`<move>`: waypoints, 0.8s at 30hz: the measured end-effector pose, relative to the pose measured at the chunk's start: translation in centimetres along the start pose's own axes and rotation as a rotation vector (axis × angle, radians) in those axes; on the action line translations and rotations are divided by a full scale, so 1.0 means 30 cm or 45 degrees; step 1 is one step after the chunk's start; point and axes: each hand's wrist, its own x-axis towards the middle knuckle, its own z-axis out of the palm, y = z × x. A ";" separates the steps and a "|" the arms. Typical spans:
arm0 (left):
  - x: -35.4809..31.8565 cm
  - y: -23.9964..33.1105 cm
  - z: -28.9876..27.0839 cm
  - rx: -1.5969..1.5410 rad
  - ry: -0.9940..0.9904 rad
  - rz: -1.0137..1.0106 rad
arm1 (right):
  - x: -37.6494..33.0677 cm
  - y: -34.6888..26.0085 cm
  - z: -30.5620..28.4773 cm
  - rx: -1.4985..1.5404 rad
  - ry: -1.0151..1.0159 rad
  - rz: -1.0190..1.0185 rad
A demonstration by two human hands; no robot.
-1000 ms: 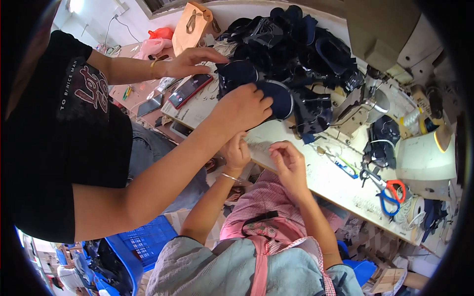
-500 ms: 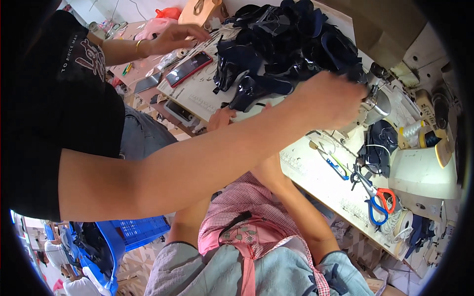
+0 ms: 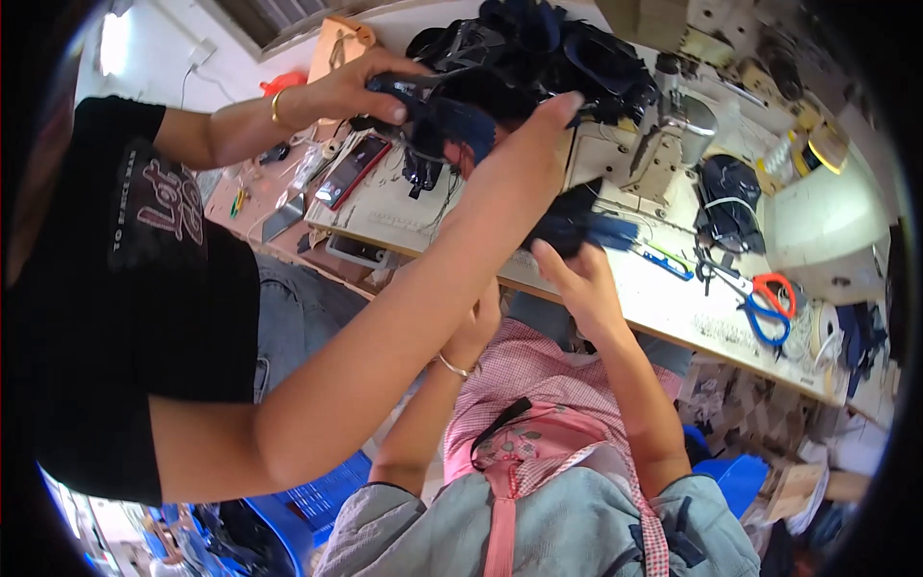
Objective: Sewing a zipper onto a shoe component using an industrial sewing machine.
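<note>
One dark piece (image 3: 572, 223) is at the near edge of the white table (image 3: 707, 322), clamped between the thumb and fingers of the right hand (image 3: 586, 281); its blue end, blurred, points right. The left hand (image 3: 479, 325) is just to the left, at the near side of the table, partly behind a co-worker's near forearm (image 3: 423, 298). Whether its fingers are apart or together, or hold anything, I cannot tell. A bracelet (image 3: 452, 365) is on that wrist, and below both arms is a pink apron (image 3: 538, 423).

The co-worker stands at the left. Their far hand (image 3: 370, 91), thumb on top, grips a second piece (image 3: 461, 123), dark blue, above the table. Their near hand (image 3: 550, 120) reaches across in front of the pile (image 3: 548, 48); what its fingers touch is unclear.

The pile of dark pieces lies on the far part of the table, with the sewing machine (image 3: 663, 159) to its right. A phone (image 3: 353, 173) lies at the left. At the right are a corded bundle (image 3: 728, 207), a blue-green tool (image 3: 670, 263) and scissors (image 3: 756, 291) with red and blue handles.
</note>
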 end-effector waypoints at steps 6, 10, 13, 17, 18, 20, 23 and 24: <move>-0.132 0.036 -0.020 -0.783 0.277 -0.269 | -0.201 0.016 -0.057 0.141 -0.012 -0.114; -0.191 0.047 -0.069 -0.623 -0.066 -0.309 | -0.278 0.055 -0.038 0.387 -0.009 -0.200; -0.194 0.074 -0.115 -0.598 -0.195 -0.311 | -0.299 0.075 -0.014 0.521 -0.079 -0.280; -0.215 0.060 -0.132 -0.651 -0.101 -0.454 | -0.293 0.082 0.002 0.479 -0.146 -0.240; -0.213 0.059 -0.133 -0.655 -0.102 -0.457 | -0.292 0.083 0.003 0.458 -0.171 -0.216; -0.207 0.065 -0.134 -0.666 -0.057 -0.501 | -0.288 0.077 0.012 0.458 -0.157 -0.214; -0.194 0.077 -0.143 -0.645 -0.102 -0.576 | -0.291 0.060 0.007 0.401 -0.140 -0.160; -0.195 0.074 -0.144 -0.658 -0.083 -0.624 | -0.297 0.053 0.001 0.340 -0.146 -0.110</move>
